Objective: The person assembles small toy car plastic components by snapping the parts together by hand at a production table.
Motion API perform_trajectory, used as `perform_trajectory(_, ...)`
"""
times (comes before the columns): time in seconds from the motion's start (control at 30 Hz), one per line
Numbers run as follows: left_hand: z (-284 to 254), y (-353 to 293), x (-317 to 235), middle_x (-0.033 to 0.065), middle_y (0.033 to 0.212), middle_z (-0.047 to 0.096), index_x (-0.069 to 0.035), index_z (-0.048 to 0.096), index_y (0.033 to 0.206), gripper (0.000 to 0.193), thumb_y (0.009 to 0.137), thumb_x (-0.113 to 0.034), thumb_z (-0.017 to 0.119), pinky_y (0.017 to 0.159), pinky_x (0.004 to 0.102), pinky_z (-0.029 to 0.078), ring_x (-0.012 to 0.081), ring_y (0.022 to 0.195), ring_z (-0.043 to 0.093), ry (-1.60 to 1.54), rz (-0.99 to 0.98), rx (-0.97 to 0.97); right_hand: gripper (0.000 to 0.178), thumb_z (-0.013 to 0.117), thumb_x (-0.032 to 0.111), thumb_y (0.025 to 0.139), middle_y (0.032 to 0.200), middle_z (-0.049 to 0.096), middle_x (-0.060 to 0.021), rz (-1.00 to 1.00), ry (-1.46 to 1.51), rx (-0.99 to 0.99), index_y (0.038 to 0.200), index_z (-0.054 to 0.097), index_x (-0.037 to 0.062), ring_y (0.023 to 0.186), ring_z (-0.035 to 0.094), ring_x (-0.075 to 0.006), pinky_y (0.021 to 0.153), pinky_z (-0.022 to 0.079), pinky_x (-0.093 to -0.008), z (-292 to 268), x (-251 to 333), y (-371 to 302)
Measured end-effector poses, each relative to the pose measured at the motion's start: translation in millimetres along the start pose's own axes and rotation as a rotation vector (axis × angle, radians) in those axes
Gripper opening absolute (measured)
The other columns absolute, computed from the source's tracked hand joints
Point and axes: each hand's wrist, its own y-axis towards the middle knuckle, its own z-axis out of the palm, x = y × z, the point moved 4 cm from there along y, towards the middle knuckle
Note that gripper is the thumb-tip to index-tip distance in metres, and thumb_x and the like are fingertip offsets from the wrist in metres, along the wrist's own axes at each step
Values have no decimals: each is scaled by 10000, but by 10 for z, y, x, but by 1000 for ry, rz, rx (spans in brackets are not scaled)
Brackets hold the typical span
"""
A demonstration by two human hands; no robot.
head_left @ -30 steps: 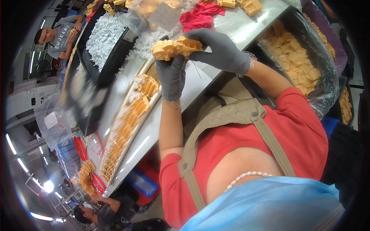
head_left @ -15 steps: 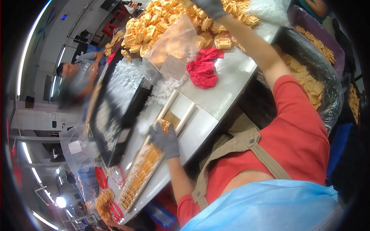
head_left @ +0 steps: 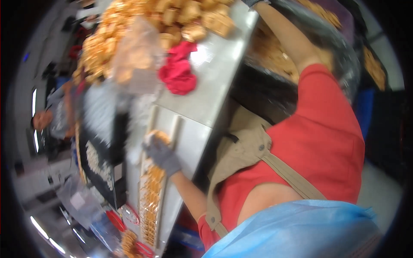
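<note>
We see the left hand, in a grey glove, reaching over an orange part at the upper end of the rails, its fingers partly extended and close to or on the part; blur leaves us unable to tell whether they grip it. The right hand is cut off by the upper edge, so we cannot tell how far it is open or whether it holds anything. Below the left hand, a row of orange parts lies on the table between two pale rails; we judge that these keep the parts aligned and stop them sliding sideways. The pile of orange parts lies loose at the far end, seemingly as stock within reach, while a black tray probably keeps the small white pieces from scattering. We note a red cloth on the bare metal beside the pile. As for writing, a pale tag on a clear bag and a white label on a second bag are too blurred for us to read, and we can make out no brand.
</note>
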Motion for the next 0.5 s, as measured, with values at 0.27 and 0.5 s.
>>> perform_trajectory(0.27, 2, 169, -246, 183, 1296, 379, -46, 200, 1407, 788, 780, -75, 676, 870, 344, 464, 254, 1063, 492, -877, -276, 64, 427, 611, 294, 820, 831, 654, -118, 343, -1199, 29, 1175, 539, 68, 738, 637, -220, 670, 510, -331, -2777, -2509, -1750)
perform_trajectory(0.5, 68, 237, 178, 169, 1117, 537, 19, 356, 1305, 563, 821, -64, 632, 817, 351, 503, 247, 933, 563, -1281, -432, 126, 507, 690, 205, 711, 1020, 609, -211, 385, -1461, 110, 1166, 507, 74, 906, 624, -346, 752, 525, -408, -1814, -2528, -2382)
